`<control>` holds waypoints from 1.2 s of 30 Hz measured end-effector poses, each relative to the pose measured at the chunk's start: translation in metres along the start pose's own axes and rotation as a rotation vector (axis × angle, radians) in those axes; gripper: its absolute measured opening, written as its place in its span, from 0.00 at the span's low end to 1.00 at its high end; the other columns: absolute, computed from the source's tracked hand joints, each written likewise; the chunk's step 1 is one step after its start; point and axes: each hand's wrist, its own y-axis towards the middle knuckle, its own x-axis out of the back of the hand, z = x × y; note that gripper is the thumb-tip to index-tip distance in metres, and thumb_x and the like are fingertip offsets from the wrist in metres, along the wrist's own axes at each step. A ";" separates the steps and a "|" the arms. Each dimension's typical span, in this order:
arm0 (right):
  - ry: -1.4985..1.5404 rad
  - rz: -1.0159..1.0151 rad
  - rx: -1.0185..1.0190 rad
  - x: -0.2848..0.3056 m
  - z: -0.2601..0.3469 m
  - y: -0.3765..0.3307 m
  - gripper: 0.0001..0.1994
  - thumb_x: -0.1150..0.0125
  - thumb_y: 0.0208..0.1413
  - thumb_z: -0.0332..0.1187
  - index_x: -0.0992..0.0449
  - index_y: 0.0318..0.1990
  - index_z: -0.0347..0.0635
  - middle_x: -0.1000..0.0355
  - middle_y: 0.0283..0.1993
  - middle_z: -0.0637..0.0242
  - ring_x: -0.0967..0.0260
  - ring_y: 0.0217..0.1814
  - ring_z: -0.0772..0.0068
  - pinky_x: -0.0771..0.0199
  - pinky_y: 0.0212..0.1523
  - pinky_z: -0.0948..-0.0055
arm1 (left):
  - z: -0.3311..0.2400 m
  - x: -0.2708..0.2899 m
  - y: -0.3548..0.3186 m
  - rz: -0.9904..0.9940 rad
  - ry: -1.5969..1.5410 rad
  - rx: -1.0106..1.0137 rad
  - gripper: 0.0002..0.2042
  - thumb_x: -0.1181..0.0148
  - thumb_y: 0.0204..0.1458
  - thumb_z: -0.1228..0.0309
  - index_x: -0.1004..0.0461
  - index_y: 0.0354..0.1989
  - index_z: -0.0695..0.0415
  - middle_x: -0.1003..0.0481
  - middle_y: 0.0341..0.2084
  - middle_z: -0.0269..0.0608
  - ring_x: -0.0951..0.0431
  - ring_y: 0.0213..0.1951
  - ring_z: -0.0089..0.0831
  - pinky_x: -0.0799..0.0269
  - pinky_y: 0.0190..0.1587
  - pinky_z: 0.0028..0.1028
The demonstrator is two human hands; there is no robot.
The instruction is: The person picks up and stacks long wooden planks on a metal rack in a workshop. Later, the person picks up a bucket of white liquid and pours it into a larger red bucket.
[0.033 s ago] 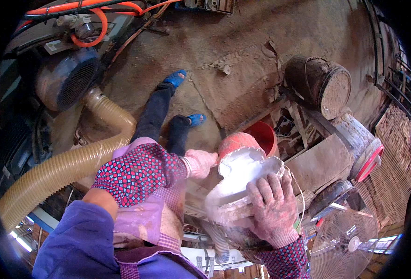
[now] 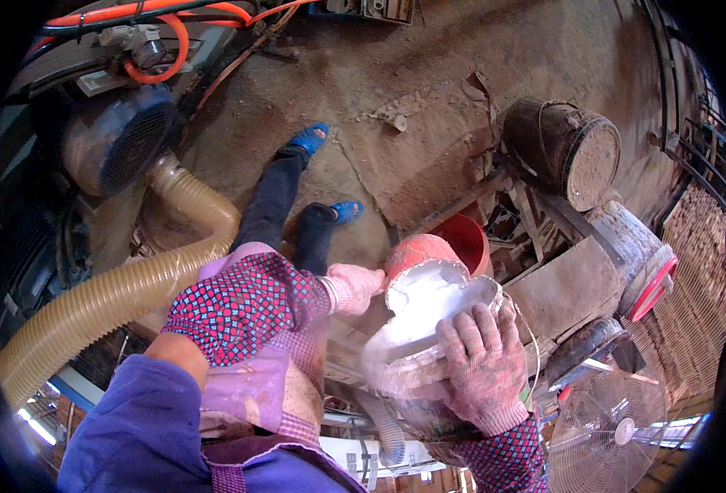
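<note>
My left hand [image 2: 356,288], in a pale pink work glove, is closed on the left edge of a red scoop [image 2: 419,249]. White material [image 2: 430,289] coats the scoop's inside and lies between it and a white-crusted bucket [image 2: 396,374]. The bucket is tilted, its mouth against the scoop. Over the bucket's rim curls my right hand [image 2: 484,366], in a dirty, stained glove, with the fingers toward the white material. My left fingertips are partly hidden.
Behind the scoop is a red bucket [image 2: 465,238]. To the right stand a dirt-caked drum [image 2: 560,152], a white bucket with a red rim [image 2: 626,238] and a fan [image 2: 609,427]. A ribbed hose [image 2: 116,287] curves along my left, below a machine [image 2: 116,140].
</note>
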 end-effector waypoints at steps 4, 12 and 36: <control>-0.070 -0.129 0.044 -0.016 -0.004 0.000 0.34 0.36 0.34 0.48 0.30 0.51 0.38 0.34 0.48 0.57 0.40 0.58 0.54 0.46 0.61 0.43 | -0.003 0.001 0.002 0.009 -0.020 0.032 0.18 0.44 0.50 0.72 0.34 0.51 0.59 0.23 0.45 0.49 0.22 0.49 0.44 0.26 0.44 0.43; 0.021 -0.076 -0.091 -0.010 0.000 0.008 0.43 0.38 0.34 0.64 0.31 0.55 0.41 0.33 0.56 0.56 0.41 0.63 0.49 0.48 0.64 0.43 | -0.002 -0.003 0.007 0.024 0.019 0.025 0.22 0.41 0.45 0.75 0.35 0.52 0.59 0.23 0.43 0.51 0.22 0.48 0.46 0.25 0.44 0.42; 0.431 -0.570 -1.371 -0.068 0.084 -0.161 0.52 0.30 0.27 0.39 0.47 0.65 0.29 0.46 0.65 0.39 0.51 0.69 0.37 0.53 0.69 0.46 | -0.024 -0.004 -0.029 -0.147 0.103 0.064 0.17 0.47 0.48 0.69 0.36 0.46 0.62 0.23 0.36 0.58 0.22 0.40 0.54 0.26 0.42 0.47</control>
